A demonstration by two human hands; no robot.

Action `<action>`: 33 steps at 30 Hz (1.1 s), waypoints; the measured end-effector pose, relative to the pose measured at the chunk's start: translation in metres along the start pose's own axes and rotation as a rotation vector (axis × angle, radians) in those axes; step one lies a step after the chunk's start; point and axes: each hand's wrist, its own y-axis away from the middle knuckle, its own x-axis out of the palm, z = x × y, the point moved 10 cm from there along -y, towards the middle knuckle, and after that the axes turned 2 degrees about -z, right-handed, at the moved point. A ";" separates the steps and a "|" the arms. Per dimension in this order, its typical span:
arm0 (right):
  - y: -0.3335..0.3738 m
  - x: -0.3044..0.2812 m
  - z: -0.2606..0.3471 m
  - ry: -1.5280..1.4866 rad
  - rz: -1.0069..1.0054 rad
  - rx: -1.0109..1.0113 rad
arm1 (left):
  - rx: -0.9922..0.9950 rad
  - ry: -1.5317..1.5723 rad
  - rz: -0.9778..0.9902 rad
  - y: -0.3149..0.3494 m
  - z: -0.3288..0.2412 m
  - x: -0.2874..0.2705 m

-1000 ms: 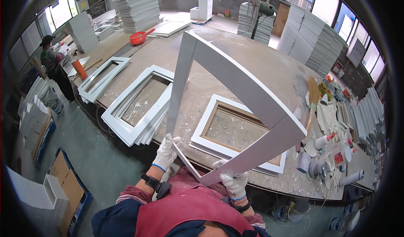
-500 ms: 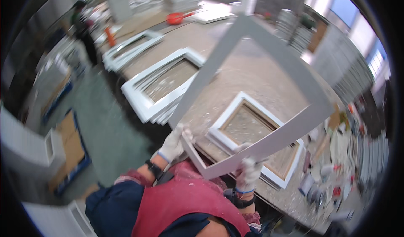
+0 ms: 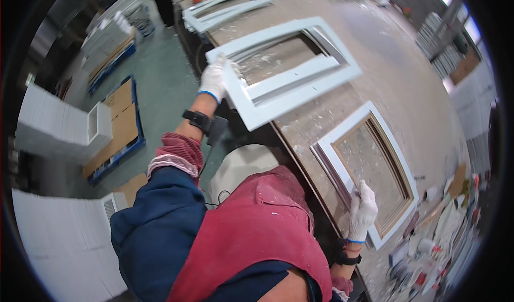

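My left hand (image 3: 215, 80), in a white knit glove, is closed on the left edge of a white rectangular frame (image 3: 300, 90) with an open middle. That frame lies over other white frames, seen through its opening, near the table's left edge. My right hand (image 3: 364, 211), gloved too, grips the near side of the top white frame (image 3: 393, 154) on a second stack, closer to me on the right. Brown inner edges line that stack's opening. Part of the right fingers is hidden against the frame.
More white frames (image 3: 230, 7) lie farther along the worktable (image 3: 375, 71). Tools, rags and bottles (image 3: 428, 248) clutter the table at right. White stacks (image 3: 59, 120) and pallets (image 3: 120, 101) stand on the green floor at left. A pale round-topped stool (image 3: 241, 165) is beside me.
The frame that both hands held up has come down onto the left stack, still in my left hand. My right hand has left it for the right stack. The view has shifted left.
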 end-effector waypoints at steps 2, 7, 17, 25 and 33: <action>0.012 0.001 -0.003 0.070 0.015 -0.040 | 0.056 -0.125 -0.094 -0.026 -0.010 -0.020; 0.021 0.010 -0.012 0.213 0.051 -0.010 | 0.028 -0.329 -0.134 -0.085 -0.025 -0.066; 0.039 0.002 -0.018 0.337 -0.087 -0.028 | 0.519 -2.084 -0.411 -0.004 -0.088 0.032; 0.085 0.018 0.026 0.197 -0.035 -0.081 | -0.401 -1.335 0.729 0.160 0.183 0.091; 0.094 0.021 0.045 0.223 0.107 -0.160 | -0.428 -1.064 0.598 0.185 0.215 0.061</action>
